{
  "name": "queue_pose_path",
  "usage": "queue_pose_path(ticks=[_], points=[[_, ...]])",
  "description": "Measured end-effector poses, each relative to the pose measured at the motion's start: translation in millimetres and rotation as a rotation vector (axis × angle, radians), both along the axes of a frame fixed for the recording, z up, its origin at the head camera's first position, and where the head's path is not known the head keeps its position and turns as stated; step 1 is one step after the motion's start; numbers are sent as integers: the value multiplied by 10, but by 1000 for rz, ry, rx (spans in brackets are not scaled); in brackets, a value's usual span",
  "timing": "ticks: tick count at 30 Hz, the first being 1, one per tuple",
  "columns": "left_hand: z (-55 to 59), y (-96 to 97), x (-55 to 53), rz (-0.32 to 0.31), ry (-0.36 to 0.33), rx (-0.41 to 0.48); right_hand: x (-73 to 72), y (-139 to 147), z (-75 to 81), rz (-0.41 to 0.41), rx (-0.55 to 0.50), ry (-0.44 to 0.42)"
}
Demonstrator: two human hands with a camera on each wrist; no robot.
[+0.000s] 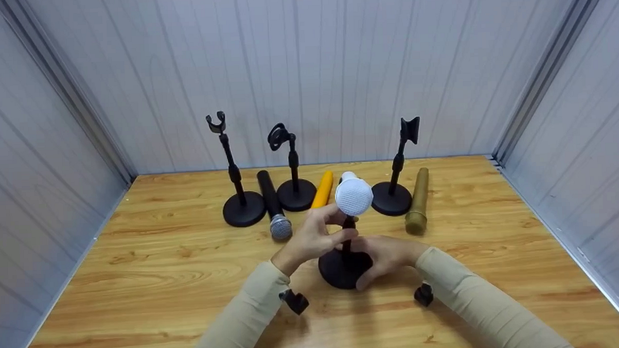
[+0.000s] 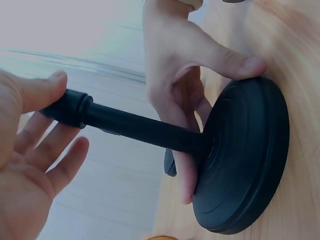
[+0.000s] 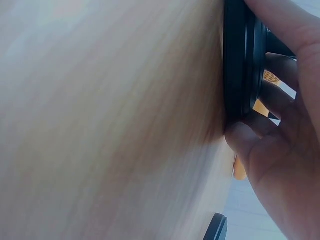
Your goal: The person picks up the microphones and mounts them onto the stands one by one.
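A white microphone (image 1: 354, 197) sits atop a black desk microphone stand (image 1: 338, 273), its mesh head facing me. My left hand (image 1: 314, 238) pinches the stand's upper pole; the left wrist view shows thumb and fingers around the black collar (image 2: 70, 108). Low down, my right hand (image 1: 389, 253) grips the round base (image 2: 245, 165), thumb at its edge and fingers spread over its top beside the pole. In the right wrist view the base stands flat against the wooden tabletop (image 3: 110, 120).
Behind stand three more black stands: one with a forked clip (image 1: 243, 210), one with a looped clip (image 1: 297, 195), one with a curved clip (image 1: 391, 199). Among them lie a black microphone (image 1: 272, 198), a yellow one (image 1: 323, 189) and a gold one (image 1: 418, 201). Panelled walls (image 1: 316, 76) enclose the table.
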State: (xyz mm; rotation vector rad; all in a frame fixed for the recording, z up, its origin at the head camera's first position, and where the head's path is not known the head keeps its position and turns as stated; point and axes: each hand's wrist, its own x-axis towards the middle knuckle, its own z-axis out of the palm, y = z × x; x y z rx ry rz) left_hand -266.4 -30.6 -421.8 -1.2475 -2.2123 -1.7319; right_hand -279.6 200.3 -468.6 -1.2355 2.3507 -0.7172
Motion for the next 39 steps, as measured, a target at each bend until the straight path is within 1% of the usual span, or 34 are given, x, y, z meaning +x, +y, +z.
queue_pose_path(ticks=[5, 9, 11, 14, 16, 19, 22, 25, 28, 33, 36, 39], points=[[-3, -41, -50, -66, -67, 6, -1, -16, 4, 18, 9, 21], [2, -61, -63, -99, -104, 14, 4, -25, -3, 15, 15, 8], [-4, -67, -63, -102, -127, 15, 4, -28, -9, 8, 21, -2], [-17, -79, -47, -81, -140, 12, 5, -32, -12, -3, 26, -6], [-24, -87, -29, -52, -123, 9, 2, -40, -13, 1, 28, 10], [-25, -92, 4, -13, -37, 4, -2, -57, -13, 8, 15, 28], [-30, -83, 29, 33, 64, 6, -1, -62, -4, 3, 6, 21], [-32, -66, 52, 89, 120, 8, 4, -56, 14, -9, 9, 6], [-33, -47, 65, 127, 125, 8, 8, -48, 23, -14, 20, 14], [-32, -11, 64, 108, 83, 13, 19, -17, 19, -29, 20, 3], [-32, 4, 47, 102, 71, -1, 23, -4, 17, -36, 13, 6], [-39, 4, 31, 95, 72, -10, 22, -1, 3, -24, 1, 19]])
